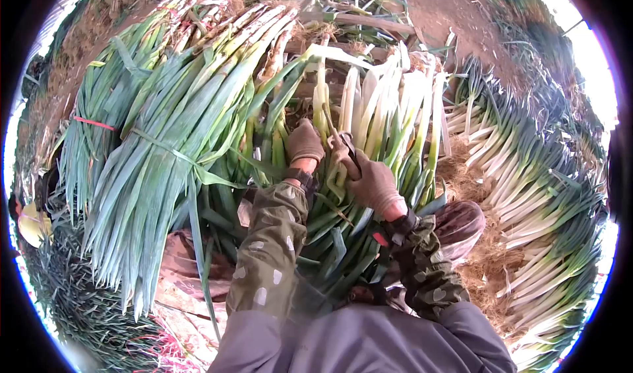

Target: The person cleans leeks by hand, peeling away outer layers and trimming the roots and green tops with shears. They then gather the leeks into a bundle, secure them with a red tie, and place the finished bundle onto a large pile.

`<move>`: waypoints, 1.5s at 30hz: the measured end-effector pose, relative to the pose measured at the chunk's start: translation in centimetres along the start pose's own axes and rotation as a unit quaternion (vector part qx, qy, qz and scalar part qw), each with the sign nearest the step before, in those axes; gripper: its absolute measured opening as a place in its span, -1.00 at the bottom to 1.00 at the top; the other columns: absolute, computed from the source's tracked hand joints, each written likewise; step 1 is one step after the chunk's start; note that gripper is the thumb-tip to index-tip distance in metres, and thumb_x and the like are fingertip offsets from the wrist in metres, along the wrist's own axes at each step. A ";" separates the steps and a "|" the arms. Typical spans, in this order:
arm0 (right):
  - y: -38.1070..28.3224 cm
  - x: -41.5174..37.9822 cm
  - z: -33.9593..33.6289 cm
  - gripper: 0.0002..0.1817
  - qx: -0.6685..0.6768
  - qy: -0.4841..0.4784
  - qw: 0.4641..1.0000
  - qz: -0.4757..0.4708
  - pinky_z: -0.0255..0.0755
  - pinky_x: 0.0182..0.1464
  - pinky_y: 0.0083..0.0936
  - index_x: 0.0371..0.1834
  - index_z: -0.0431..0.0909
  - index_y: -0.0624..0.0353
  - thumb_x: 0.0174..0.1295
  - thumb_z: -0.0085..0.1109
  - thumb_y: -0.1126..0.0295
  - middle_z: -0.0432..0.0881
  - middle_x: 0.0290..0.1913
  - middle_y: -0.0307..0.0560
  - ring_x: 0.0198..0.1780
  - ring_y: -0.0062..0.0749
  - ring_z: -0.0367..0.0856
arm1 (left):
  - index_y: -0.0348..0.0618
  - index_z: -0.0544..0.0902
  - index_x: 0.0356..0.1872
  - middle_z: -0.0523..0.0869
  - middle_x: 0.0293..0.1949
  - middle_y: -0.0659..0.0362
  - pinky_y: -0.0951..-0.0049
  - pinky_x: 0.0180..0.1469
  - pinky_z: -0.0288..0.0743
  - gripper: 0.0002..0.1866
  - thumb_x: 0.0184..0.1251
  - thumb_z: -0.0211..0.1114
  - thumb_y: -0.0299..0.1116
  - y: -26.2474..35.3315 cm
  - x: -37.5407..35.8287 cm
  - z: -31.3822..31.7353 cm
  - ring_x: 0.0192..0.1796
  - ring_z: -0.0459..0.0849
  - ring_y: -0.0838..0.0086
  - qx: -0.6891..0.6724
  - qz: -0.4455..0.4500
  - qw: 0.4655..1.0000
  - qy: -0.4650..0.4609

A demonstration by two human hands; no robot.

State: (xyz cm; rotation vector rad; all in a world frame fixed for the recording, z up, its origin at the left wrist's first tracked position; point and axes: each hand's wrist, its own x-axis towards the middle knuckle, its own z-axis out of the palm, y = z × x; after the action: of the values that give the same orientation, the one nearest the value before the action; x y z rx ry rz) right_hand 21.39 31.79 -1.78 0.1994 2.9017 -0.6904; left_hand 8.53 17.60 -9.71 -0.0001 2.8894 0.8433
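Note:
My left hand [304, 143], in a brownish work glove, is closed around the leaves beside a pale-stemmed leek [321, 96]. Just to its right, my gloved right hand [373, 182] grips a slim tool with a dark curved handle [348, 147], its narrow end pointing up along that leek. I cannot tell whether it is scissors or a knife. Behind and right of the hands stands a row of trimmed leeks [372, 96] with white stems upward. Their green leaves [336, 241] spread below my wrists toward my lap.
On the left lies a big bundle of leeks [171, 136] with long leaves, and another bundle there has a red tie [94, 122]. Many leeks [521, 215] lie in a long row at the right, roots inward. Wooden slats [369, 22] and bare soil [442, 17] are at the back.

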 end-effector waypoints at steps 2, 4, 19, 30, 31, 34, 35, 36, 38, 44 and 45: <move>0.0 1.6 -0.4 -0.60 -0.002 -0.004 1.000 -0.007 0.52 -0.23 0.12 -0.03 0.40 0.20 0.40 0.07 0.05 0.66 -0.44 0.31 -0.31 0.33 0.66 | -0.23 0.56 -0.12 0.75 -0.32 -0.19 -0.10 -0.11 0.59 -0.76 0.37 0.23 -0.27 -0.1 -0.1 0.0 -0.15 0.75 -0.14 -0.009 0.005 1.000 0.001; -0.2 3.2 -0.6 -0.60 0.008 0.016 1.000 -0.011 0.52 -0.23 0.11 -0.05 0.42 0.21 0.39 0.09 0.06 0.66 -0.44 0.30 -0.30 0.33 0.67 | -0.23 0.56 -0.11 0.75 -0.31 -0.20 -0.11 -0.11 0.58 -0.75 0.36 0.24 -0.26 0.3 -0.1 -0.4 -0.15 0.75 -0.15 -0.014 0.006 1.000 -0.001; -1.1 13.9 -1.3 -0.54 0.042 0.036 0.997 0.061 0.52 0.00 -0.03 -0.03 0.56 0.20 0.16 0.30 0.07 0.71 -0.21 0.31 -0.06 0.27 0.67 | -0.26 0.60 -0.05 0.75 -0.23 -0.24 -0.14 -0.03 0.55 -0.63 0.44 0.18 -0.10 -0.1 0.1 -0.2 -0.11 0.72 -0.21 -0.007 -0.009 0.999 -0.040; -0.2 21.5 -1.0 -0.43 0.027 0.040 0.998 0.044 0.53 0.04 -0.10 -0.02 0.60 0.29 0.05 0.35 0.03 0.72 -0.17 0.31 -0.04 0.18 0.70 | -0.20 0.57 -0.10 0.74 -0.35 -0.19 -0.13 -0.17 0.55 -0.72 0.44 0.20 -0.17 -0.3 -0.2 0.1 -0.23 0.72 -0.18 -0.024 0.031 0.999 -0.010; -0.1 21.8 -0.8 -0.42 0.027 0.040 0.998 0.047 0.54 0.04 -0.11 -0.02 0.61 0.29 0.04 0.36 0.02 0.72 -0.16 0.30 -0.04 0.17 0.70 | -0.19 0.58 -0.10 0.73 -0.35 -0.20 -0.15 -0.18 0.54 -0.71 0.44 0.20 -0.14 -0.4 -0.1 0.3 -0.23 0.71 -0.21 -0.032 0.028 0.999 -0.011; 0.0 21.3 -1.3 -0.42 0.066 0.063 0.993 0.076 0.54 0.04 -0.14 -0.03 0.62 0.28 0.03 0.37 0.02 0.73 -0.15 0.29 -0.03 0.13 0.71 | -0.16 0.59 -0.08 0.73 -0.32 -0.19 -0.14 -0.14 0.54 -0.71 0.43 0.23 -0.13 -0.6 -0.1 0.4 -0.18 0.71 -0.19 -0.031 0.023 0.999 -0.027; 0.0 20.7 -1.5 -0.43 0.064 0.070 0.993 0.075 0.55 0.03 -0.16 -0.01 0.62 0.26 0.03 0.37 0.03 0.74 -0.18 0.24 -0.06 0.09 0.72 | -0.16 0.60 -0.10 0.74 -0.30 -0.17 -0.13 -0.12 0.54 -0.70 0.42 0.24 -0.12 -0.6 -0.1 0.3 -0.16 0.71 -0.18 -0.040 0.022 0.999 -0.027; 0.1 20.0 -1.6 -0.44 0.066 0.050 0.995 0.060 0.55 0.03 -0.14 -0.01 0.62 0.27 0.13 0.30 -0.01 0.73 -0.18 0.26 -0.06 0.11 0.72 | -0.15 0.61 -0.11 0.74 -0.28 -0.16 -0.12 -0.10 0.54 -0.70 0.41 0.25 -0.12 -0.6 0.0 0.4 -0.14 0.71 -0.17 -0.048 0.022 0.998 -0.028; 0.7 17.9 -2.1 -0.42 0.067 0.012 0.997 0.032 0.54 0.03 -0.11 -0.01 0.61 0.29 0.31 0.15 -0.10 0.72 -0.17 0.29 -0.04 0.15 0.71 | -0.16 0.62 -0.13 0.75 -0.25 -0.15 -0.10 -0.06 0.54 -0.69 0.40 0.26 -0.11 -0.4 -0.1 0.7 -0.11 0.71 -0.16 -0.083 0.024 0.995 -0.039; 2.3 8.0 -6.6 -0.53 0.103 -0.047 0.993 0.036 0.58 -0.14 -0.33 0.13 0.59 0.20 0.16 0.38 0.27 0.70 -0.23 -0.03 -0.27 -0.31 0.67 | -0.15 0.67 -0.15 0.74 -0.17 -0.16 -0.05 0.02 0.53 -0.67 0.34 0.28 -0.08 -0.7 0.8 3.0 -0.05 0.69 -0.14 -0.120 0.063 0.986 -0.094; 1.8 6.6 -7.8 -0.49 0.114 -0.089 0.983 0.112 0.59 -0.19 -0.45 0.21 0.56 0.24 0.16 0.38 0.40 0.68 -0.21 -0.14 -0.30 -0.43 0.64 | -0.15 0.67 -0.15 0.73 -0.17 -0.17 -0.05 0.02 0.53 -0.67 0.33 0.28 -0.09 -0.2 0.7 3.4 -0.05 0.69 -0.15 -0.132 0.078 0.981 -0.122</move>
State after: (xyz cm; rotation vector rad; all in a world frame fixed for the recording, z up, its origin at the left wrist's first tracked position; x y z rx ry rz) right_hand 14.28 37.51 3.11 0.4573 2.5751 -0.9458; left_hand 8.29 19.30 -12.75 0.2854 2.5564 1.1591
